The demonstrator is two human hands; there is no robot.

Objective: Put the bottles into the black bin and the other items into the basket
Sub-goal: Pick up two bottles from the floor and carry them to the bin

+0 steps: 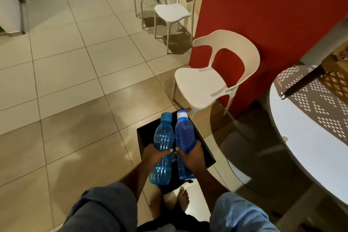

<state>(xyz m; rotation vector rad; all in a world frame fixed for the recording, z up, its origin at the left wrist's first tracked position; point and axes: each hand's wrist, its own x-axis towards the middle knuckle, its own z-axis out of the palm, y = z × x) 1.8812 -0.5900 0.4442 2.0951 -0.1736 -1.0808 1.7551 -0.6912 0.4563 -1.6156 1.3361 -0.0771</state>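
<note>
worktop (308, 156): white, right edge of frame, cut off; basket (337, 75) on it at upper right, mostly out of view.
black bin (204, 149): on the floor, lower centre, directly under both your hands; inside largely hidden.
bottles: ribbed blue bottle (163, 138) in your left hand (153, 153), white-capped bottle (184, 135) in your right hand (192, 156); long axes tilt up the frame, caps away from you.
fingers: both sets clenched round the bottle middles.
next: drop straight down, I judge.

bottles (163, 138) 2 (both blue) | bin (204, 149) 1 | chairs (203, 83) 3 | table (310, 152) 1
</note>
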